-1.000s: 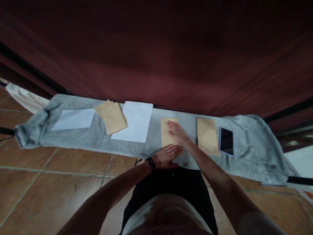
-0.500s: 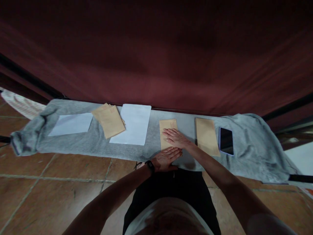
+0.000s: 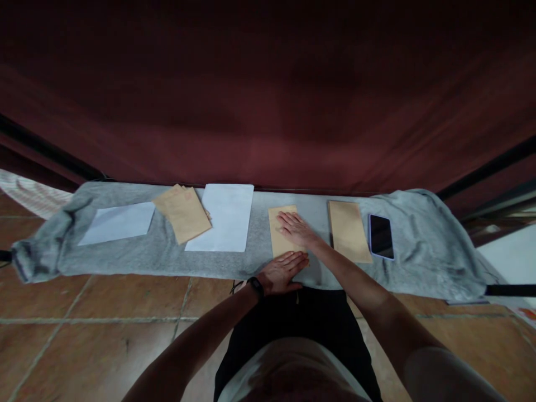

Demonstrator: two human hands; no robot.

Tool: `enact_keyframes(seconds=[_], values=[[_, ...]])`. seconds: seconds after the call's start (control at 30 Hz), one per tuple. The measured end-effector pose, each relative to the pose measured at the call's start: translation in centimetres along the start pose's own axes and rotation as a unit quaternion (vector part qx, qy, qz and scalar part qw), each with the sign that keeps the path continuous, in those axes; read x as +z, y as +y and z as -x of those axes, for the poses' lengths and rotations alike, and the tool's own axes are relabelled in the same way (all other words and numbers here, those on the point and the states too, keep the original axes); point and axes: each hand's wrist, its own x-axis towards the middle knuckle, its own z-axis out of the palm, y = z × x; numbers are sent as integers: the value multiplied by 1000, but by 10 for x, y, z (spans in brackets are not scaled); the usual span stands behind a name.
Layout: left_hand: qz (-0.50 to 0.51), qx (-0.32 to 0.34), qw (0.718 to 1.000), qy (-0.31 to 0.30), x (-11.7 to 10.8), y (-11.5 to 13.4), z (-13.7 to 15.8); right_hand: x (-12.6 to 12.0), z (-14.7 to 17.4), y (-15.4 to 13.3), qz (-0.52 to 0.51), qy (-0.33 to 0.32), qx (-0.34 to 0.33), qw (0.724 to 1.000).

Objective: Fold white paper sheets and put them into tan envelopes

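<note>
At the far left of the grey blanket (image 3: 163,259) lies a flat white sheet of paper (image 3: 119,223). Next comes a messy pile of brown envelopes (image 3: 186,215), fanned out so their corners poke past each other. This pile lies partly on top of a bigger white paper (image 3: 230,218).

In the middle, one brown envelope (image 3: 277,240) lies flat on the blanket, under both hands. The left hand (image 3: 283,272), with a black watch (image 3: 255,286) on its wrist, lies flat over the near end. Its fingers are close together and its thumb sticks out. The right hand (image 3: 295,228) rests flat higher up, fingers a little spread. Neither hand seems to pinch anything.

To the right is a neat stack of brown envelopes (image 3: 349,231), and just beside it a phone (image 3: 381,237) with a dark screen and a light purple case.

The middle envelope looks partway through its turn, since both hands are on it. The two brown piles lie apart from the hands, and I can't tell which is done and which is left.

The top envelope in the messy pile has a faint reddish mark, too small to read. I can't read any brand or word anywhere.
</note>
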Motion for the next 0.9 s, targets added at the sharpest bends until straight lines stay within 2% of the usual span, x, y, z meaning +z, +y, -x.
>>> enact_keyframes(seconds=[0.33, 0.63, 0.9], values=[[-45, -26, 997, 51, 6, 4, 5, -1, 37, -16, -27, -19, 12, 999], [-64, -52, 991, 110, 11, 5, 8, -6, 97, -36, -45, -7, 17, 999], [-43, -150, 973, 172, 19, 17, 15, -8, 146, -52, -45, 51, 30, 997]])
